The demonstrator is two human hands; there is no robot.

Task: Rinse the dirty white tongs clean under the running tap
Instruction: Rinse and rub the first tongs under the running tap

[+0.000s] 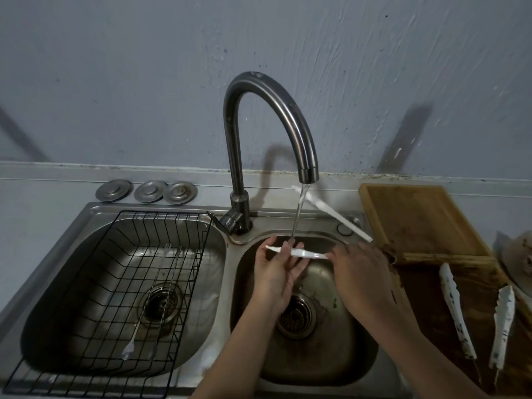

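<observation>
Water runs from the curved tap [308, 168] into the right sink basin [357, 349]. The white tongs [331, 213] are spread wide over that basin. Their upper arm reaches up to the stream just below the spout, and their lower arm [312, 255] lies level across my left hand's fingers. My left hand [277, 272] is palm up under the stream, with thumb and fingers loosely around that lower arm. My right hand [361, 273] grips the tongs at their right end, knuckles up; the joint of the tongs is hidden by it.
A second pair of white tongs [456, 309], speckled with dirt, lies on the brown surface at the right. Behind it lies a wooden cutting board [417, 220]. The left basin holds a black wire rack [184, 286] with long metal forks [161, 283]. Three metal drain covers [149, 191] sit behind it.
</observation>
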